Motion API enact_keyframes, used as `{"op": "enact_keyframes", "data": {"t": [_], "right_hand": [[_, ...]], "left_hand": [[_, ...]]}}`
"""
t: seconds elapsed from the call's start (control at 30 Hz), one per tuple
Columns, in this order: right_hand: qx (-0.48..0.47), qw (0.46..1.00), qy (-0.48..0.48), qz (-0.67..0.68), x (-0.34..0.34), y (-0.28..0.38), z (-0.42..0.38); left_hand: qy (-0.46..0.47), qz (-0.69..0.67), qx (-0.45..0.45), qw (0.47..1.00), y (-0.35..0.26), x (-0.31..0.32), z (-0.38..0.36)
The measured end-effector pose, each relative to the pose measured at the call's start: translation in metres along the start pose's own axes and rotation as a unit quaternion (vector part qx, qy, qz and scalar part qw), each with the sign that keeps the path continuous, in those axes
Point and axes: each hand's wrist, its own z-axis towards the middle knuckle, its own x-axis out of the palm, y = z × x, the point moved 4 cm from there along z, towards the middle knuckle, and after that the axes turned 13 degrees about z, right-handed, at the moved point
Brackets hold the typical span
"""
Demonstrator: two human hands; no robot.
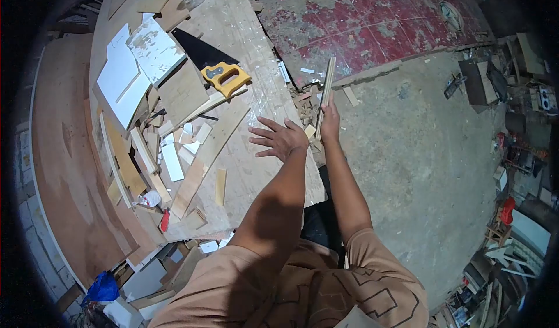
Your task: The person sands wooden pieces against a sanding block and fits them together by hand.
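My left hand (282,138) is spread over the right edge of the wooden workbench (262,176), its fingers apart and nothing in it. Beyond the bench edge, my right hand (330,122) is wrapped round a narrow wooden strip (328,83), which stands out past the fingers. A handsaw with a yellow handle (226,79) lies on the bench, up and left of my left hand. A long flat board (212,147) and a short wooden piece (220,187) lie left of that hand.
White offcuts (172,160), a paint-marked block (156,51) and white sheets (123,77) cover the bench's left part. Wood scraps (304,108) lie on the floor by the bench edge. A red platform (372,25) is ahead; clutter lines the far right.
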Motion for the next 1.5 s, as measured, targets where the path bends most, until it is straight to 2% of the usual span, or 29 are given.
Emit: {"op": "enact_keyframes", "data": {"t": [0.1, 0.2, 0.27, 0.3, 0.33, 0.4, 0.43, 0.47, 0.67, 0.73, 0.87, 0.97, 1.03, 1.07, 1.17, 1.27, 1.33, 1.4, 1.5], "right_hand": [[-0.028, 0.999, 0.010, -0.011, -0.002, 0.008, -0.017], [-0.019, 0.996, 0.065, -0.062, -0.013, -0.011, -0.035], [-0.005, 0.999, 0.042, -0.028, -0.024, -0.037, -0.028], [0.034, 0.999, 0.003, 0.018, -0.020, -0.038, -0.020], [0.033, 0.999, 0.003, 0.020, -0.012, -0.028, -0.014], [0.033, 0.995, -0.067, 0.067, -0.007, -0.016, -0.004], [-0.004, 0.996, -0.077, 0.040, -0.014, -0.023, 0.000], [-0.002, 0.996, -0.078, 0.039, -0.019, -0.028, -0.003], [-0.017, 0.993, -0.036, 0.107, -0.018, -0.017, -0.021], [-0.036, 0.999, -0.009, -0.019, 0.004, 0.018, -0.012], [-0.033, 0.998, -0.035, 0.032, 0.004, 0.010, 0.005], [-0.079, 0.996, 0.007, -0.038, 0.005, 0.016, -0.016], [-0.062, 0.997, 0.025, 0.049, 0.002, 0.006, -0.024], [-0.064, 0.996, 0.027, 0.048, 0.001, 0.004, -0.018], [0.023, 1.000, -0.012, -0.007, -0.012, -0.022, 0.010], [0.017, 0.998, 0.046, -0.027, -0.010, -0.025, 0.019], [0.030, 0.999, 0.042, -0.018, -0.008, -0.004, -0.006], [0.054, 0.993, 0.089, -0.063, -0.010, 0.007, -0.032], [0.020, 0.997, 0.068, -0.041, -0.020, -0.010, -0.050]], "left_hand": [[0.004, -0.004, 0.002, 1.000, -0.002, -0.002, -0.001], [0.005, -0.007, 0.003, 1.000, -0.001, -0.004, 0.000], [0.010, -0.005, 0.004, 1.000, 0.000, -0.003, -0.002], [0.006, -0.007, 0.003, 1.000, 0.000, -0.002, -0.002], [0.001, -0.010, 0.003, 1.000, -0.001, -0.002, -0.001], [-0.002, -0.008, 0.001, 1.000, -0.002, -0.001, 0.000], [-0.003, -0.005, -0.001, 1.000, -0.001, 0.000, 0.000], [-0.002, -0.003, -0.001, 1.000, -0.001, 0.002, 0.000], [-0.002, -0.003, 0.001, 1.000, -0.001, -0.002, 0.000], [0.003, -0.006, 0.007, 1.000, -0.001, -0.003, -0.001], [0.006, 0.002, 0.004, 1.000, -0.002, -0.002, -0.001], [-0.004, 0.003, 0.002, 1.000, -0.001, -0.001, -0.002], [-0.007, 0.008, 0.001, 1.000, -0.001, -0.002, -0.001], [-0.008, 0.006, 0.000, 1.000, -0.003, -0.003, 0.001], [0.006, 0.013, -0.002, 1.000, -0.002, -0.002, -0.003], [-0.003, 0.008, -0.003, 1.000, -0.003, -0.002, -0.001], [0.006, 0.004, 0.000, 1.000, -0.002, 0.000, 0.000], [0.008, 0.005, 0.001, 1.000, -0.002, 0.000, -0.001], [0.011, 0.004, 0.003, 1.000, -0.003, -0.004, 0.000]]}}
